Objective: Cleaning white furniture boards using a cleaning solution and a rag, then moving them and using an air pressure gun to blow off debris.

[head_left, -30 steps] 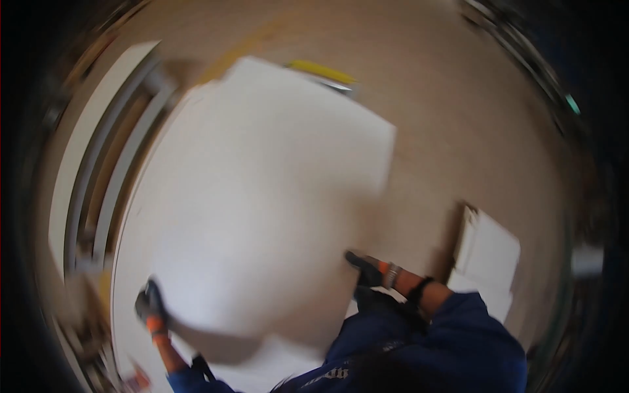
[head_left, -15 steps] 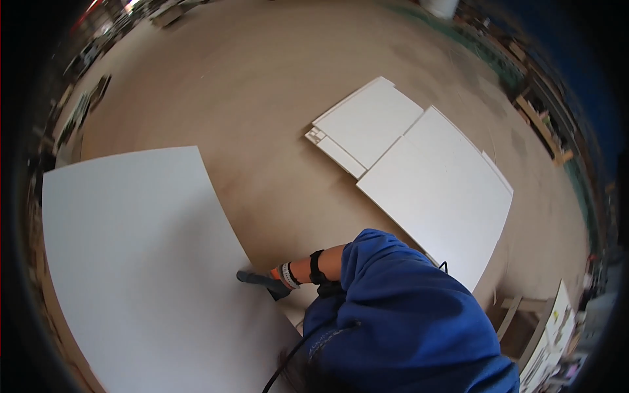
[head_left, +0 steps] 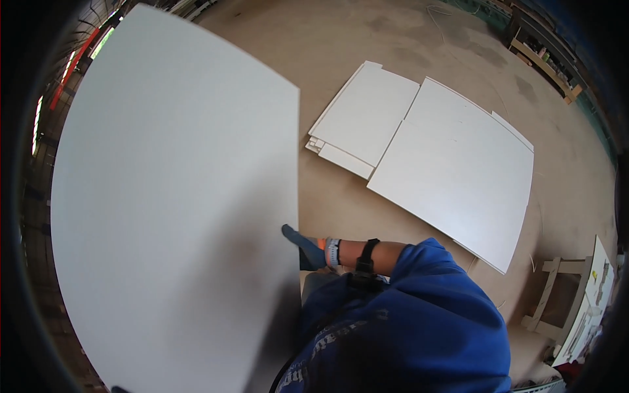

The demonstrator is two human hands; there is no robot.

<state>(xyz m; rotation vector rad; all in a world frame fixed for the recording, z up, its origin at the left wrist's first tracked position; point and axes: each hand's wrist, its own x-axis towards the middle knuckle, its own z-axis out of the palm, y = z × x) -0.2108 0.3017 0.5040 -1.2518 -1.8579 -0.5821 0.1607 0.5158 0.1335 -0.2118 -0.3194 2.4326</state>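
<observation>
A large white panel (head_left: pixel 177 157) stands tilted up on my left, its broad face toward me and filling much of the view. In a dark grey glove, my right hand (head_left: pixel 306 251) is closed around the panel's right edge, thumb on the face and the other fingers mostly hidden behind it. A pale band and a black strap circle that wrist and forearm, below a blue sleeve (head_left: pixel 419 308). A small dark tip at the panel's lower left edge looks like my gloved left hand (head_left: pixel 119 390); the rest of it is out of sight.
White panels of different sizes lie on the brown floor (head_left: pixel 341 209) to the right, among them a large panel (head_left: pixel 458 170) and a smaller panel (head_left: pixel 373 111). A wooden trestle (head_left: pixel 557 295) with a board stands at the lower right. A wooden shelf (head_left: pixel 544 65) stands far right.
The white panel has swung up and to the right, its top edge now near the top of the view. My right hand has moved with it, still gripping its edge.
</observation>
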